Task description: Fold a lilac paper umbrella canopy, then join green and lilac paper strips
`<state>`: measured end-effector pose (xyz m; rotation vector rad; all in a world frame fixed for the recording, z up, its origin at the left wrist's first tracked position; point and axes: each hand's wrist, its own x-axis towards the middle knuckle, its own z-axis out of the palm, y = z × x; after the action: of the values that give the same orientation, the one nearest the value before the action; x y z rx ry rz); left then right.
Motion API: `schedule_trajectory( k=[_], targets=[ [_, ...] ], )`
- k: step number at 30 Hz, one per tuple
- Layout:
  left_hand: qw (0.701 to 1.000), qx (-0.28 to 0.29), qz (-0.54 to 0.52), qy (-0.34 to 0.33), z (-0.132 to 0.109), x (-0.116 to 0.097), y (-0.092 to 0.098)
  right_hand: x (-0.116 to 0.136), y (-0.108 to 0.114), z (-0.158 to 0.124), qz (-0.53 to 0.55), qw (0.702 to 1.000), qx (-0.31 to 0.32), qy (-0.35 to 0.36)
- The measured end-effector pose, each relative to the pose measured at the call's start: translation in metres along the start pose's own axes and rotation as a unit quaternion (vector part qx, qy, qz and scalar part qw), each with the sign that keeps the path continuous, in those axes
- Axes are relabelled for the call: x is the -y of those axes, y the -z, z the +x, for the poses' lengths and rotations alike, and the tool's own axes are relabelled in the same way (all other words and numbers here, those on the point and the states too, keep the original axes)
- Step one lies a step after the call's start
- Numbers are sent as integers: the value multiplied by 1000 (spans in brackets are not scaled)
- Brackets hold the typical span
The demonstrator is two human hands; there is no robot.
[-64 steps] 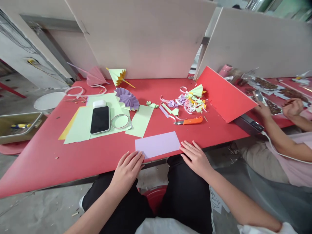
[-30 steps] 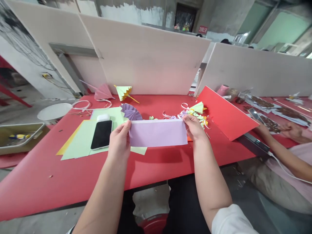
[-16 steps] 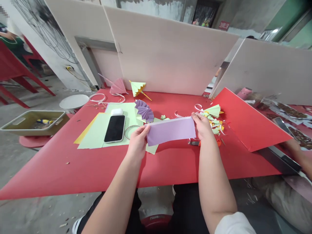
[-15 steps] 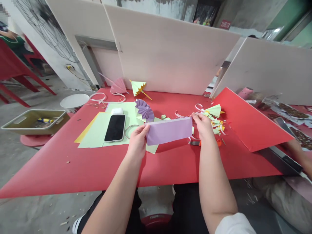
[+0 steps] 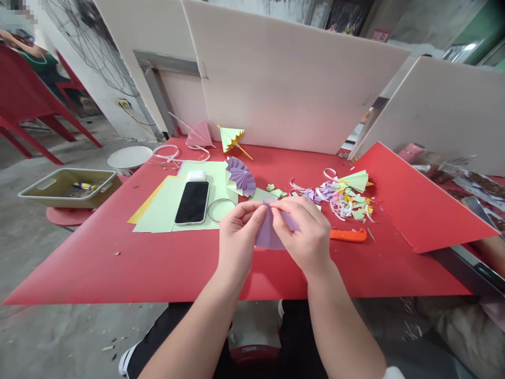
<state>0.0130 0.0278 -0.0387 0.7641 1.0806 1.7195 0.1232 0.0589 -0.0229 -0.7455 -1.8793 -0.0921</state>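
Both my hands pinch the top edge of a purple sheet of paper above the red table, close together. My left hand has thumb and fingertips closed on it, and my right hand grips just beside. Part of the sheet is hidden behind my fingers. Left of my hands lie light green sheets with a black phone and a clear ring on top. A pleated purple and green paper fan stands behind. An orange cutter lies to the right of my right hand.
Paper scraps are heaped at the right, near a raised red board. Small paper umbrellas, one pink and one green, lie at the back before a white partition. A bin stands off the left edge.
My hands have come together from the sheet's two ends to its middle top edge. The sheet, flat and stretched wide before, now shows a narrower, bent shape. The orange cutter is more exposed.
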Motion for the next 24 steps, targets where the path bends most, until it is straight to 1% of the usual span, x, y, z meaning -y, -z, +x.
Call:
schedule_trajectory(
  k=[5, 8, 10, 13, 15, 17, 19, 21, 24],
  targets=[
    [995, 15, 73, -74, -9, -9, -4, 3, 6, 0, -2, 1000, -9, -10],
    [981, 15, 148, -123, -14, -14, -3, 5, 11, 1, 3, 1000, -5, -2],
    [964, 16, 208, -166, -17, -17, -2, 6, 16, 2, 5, 1000, 5, 14],
    [927, 24, 295, -232, -19, -21, 2, 6, 22, 3, 9, 999, 32, 34],
    [904, 35, 334, -266, -19, -23, 3, 7, 26, 4, 12, 998, 48, 39],
    [889, 44, 356, -285, -20, -25, 4, 7, 28, 5, 14, 997, 58, 39],
    [882, 48, 366, -291, -20, -25, 4, 7, 28, 5, 13, 997, 62, 35],
    [884, 51, 366, -288, -20, -25, 4, 7, 29, 5, 16, 998, 61, 31],
    [897, 59, 343, -274, -19, -25, 5, 7, 29, 6, 35, 997, 61, 15]
  ],
)
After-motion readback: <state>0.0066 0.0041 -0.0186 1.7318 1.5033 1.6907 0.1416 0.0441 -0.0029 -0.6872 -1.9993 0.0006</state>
